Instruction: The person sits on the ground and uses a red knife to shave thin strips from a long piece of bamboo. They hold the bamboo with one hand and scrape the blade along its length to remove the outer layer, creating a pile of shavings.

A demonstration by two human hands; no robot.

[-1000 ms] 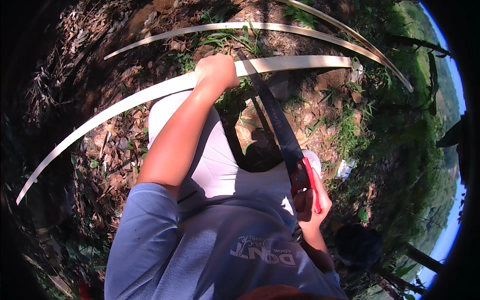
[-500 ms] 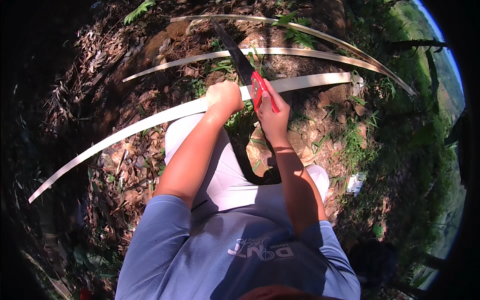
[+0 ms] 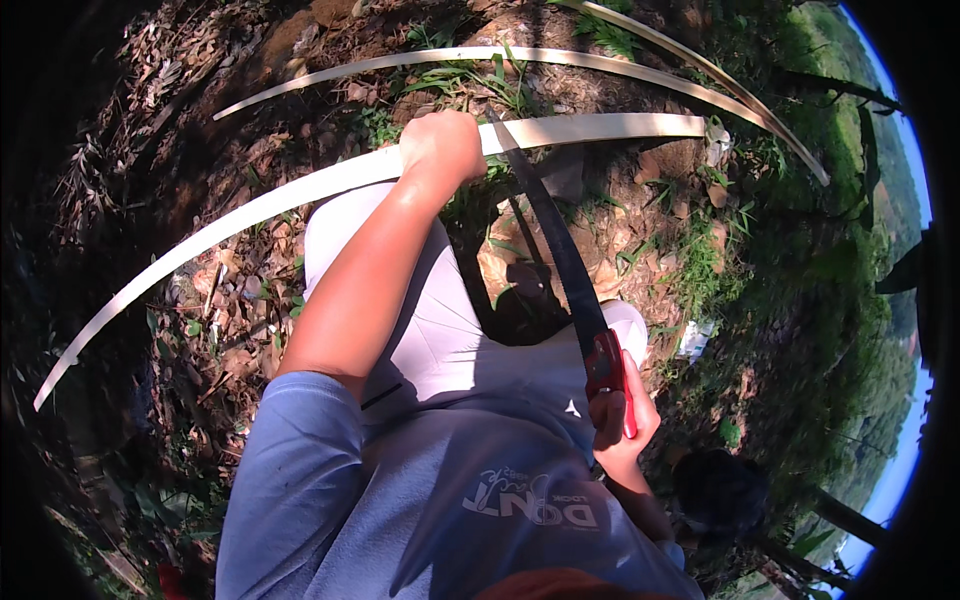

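My left hand (image 3: 442,148) is wrapped round a long pale wooden board (image 3: 262,204), which lies across my left knee and runs from the lower left to the upper right. Close to my right hip, my right hand (image 3: 624,420) grips the red handle of a hand saw (image 3: 556,235). The saw's dark, slightly curved blade slants up and to the left. Its tip end lies over the board, just right of my left fist. Whether the teeth are in a cut cannot be made out.
Beyond the board, two thinner pale strips (image 3: 550,56) (image 3: 690,62) lie on the ground and cross at the right. Dry leaves (image 3: 245,290) and green tufts cover the soil. A small white packet (image 3: 696,340) is beside my right knee. A dark rounded object (image 3: 722,490) sits at lower right.
My right hand has pulled the saw back toward my body, down and to the right, so its blade tip is now at the board. My left hand keeps its grip on the board.
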